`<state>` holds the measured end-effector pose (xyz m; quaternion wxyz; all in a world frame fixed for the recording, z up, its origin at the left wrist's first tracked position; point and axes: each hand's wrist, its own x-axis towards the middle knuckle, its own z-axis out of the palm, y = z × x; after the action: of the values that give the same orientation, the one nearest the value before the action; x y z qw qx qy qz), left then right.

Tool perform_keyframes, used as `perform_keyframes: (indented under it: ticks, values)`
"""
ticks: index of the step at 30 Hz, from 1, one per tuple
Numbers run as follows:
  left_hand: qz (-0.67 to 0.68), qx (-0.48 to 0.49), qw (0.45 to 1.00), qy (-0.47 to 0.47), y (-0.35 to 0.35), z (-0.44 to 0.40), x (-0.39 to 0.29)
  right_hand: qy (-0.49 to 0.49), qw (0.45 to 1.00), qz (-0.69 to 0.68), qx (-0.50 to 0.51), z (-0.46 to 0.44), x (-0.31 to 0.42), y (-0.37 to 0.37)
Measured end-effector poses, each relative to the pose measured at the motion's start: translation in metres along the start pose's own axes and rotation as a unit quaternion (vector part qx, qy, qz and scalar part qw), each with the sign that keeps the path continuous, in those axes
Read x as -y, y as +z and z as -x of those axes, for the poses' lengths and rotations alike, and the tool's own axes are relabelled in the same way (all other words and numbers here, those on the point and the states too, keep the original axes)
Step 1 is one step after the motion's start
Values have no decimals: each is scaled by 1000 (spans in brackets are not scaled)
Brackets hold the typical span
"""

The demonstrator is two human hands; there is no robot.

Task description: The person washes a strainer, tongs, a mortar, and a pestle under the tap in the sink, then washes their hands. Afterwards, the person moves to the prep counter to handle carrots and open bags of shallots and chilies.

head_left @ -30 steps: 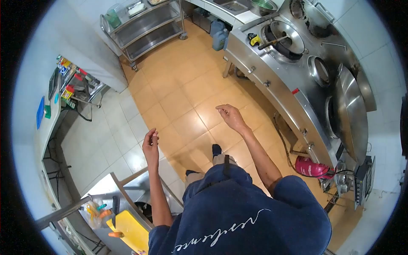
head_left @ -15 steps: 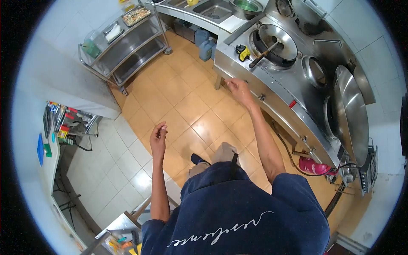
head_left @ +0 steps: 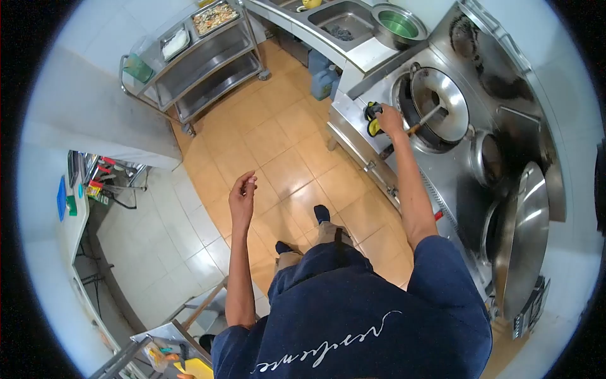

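My right hand (head_left: 390, 120) reaches over the stove's front left corner, its fingers closed at a black-and-yellow bundle (head_left: 374, 126) that looks like gloves. Its fingertips are partly hidden. Close by, a wooden-handled ladle (head_left: 432, 116) rests in a wok (head_left: 456, 95) on the burner, its handle partly behind my right wrist. My left hand (head_left: 242, 201) hangs above the tiled floor, fingers loosely bent, with nothing seen in it.
A large tilted wok (head_left: 529, 240) stands at the right of the stove (head_left: 435, 165). Beyond the stove are a metal bowl (head_left: 377, 16) and a sink (head_left: 334, 24). A steel trolley (head_left: 208, 66) carries trays of food at the far left. A low table (head_left: 170, 330) stands behind my left arm.
My right hand has moved forward from beside the stove's front to the black-and-yellow bundle. My body has stepped nearer, and the view has shifted. The left hand stays loosely bent.
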<state>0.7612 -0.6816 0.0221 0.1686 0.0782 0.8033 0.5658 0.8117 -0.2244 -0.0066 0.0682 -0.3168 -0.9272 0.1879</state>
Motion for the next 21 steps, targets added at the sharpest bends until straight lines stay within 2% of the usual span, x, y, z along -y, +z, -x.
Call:
perform_keyframes:
  ticks: [1,3,5,7,9,11,13,15,17,18,20,21]
  values:
    - [5,-8,1000,-1,5,-2,-7,23,997,51,52,-14,-12,8]
    - [7,-23,1000,-8,10,-5,-11,22,994,62,82,-32,-34,26]
    - [9,-31,999,-12,12,-9,-7,64,983,81,150,-43,-45,40]
    - [9,-44,999,-20,11,-9,-6,47,976,120,177,-53,-49,42]
    - [12,-57,998,-25,9,-6,-4,53,993,16,107,-60,-51,41]
    - [15,-70,997,-31,6,1,-4,29,995,-14,97,-59,-35,19]
    - [18,-83,995,-42,2,8,-3,9,993,-120,-10,-51,-6,-13]
    - [23,-92,994,-54,-1,14,0,-10,991,-133,-21,-38,31,-51]
    - [34,-117,991,-51,-4,22,3,-74,980,-174,-68,-23,67,-77]
    - [38,-123,990,-53,-6,26,3,-82,979,-174,-65,-13,86,-83]
    - [54,-135,989,-43,-9,33,8,-105,952,-287,-12,4,121,-86]
    - [67,-139,987,-33,-11,38,9,-149,951,-272,-10,6,129,-71]
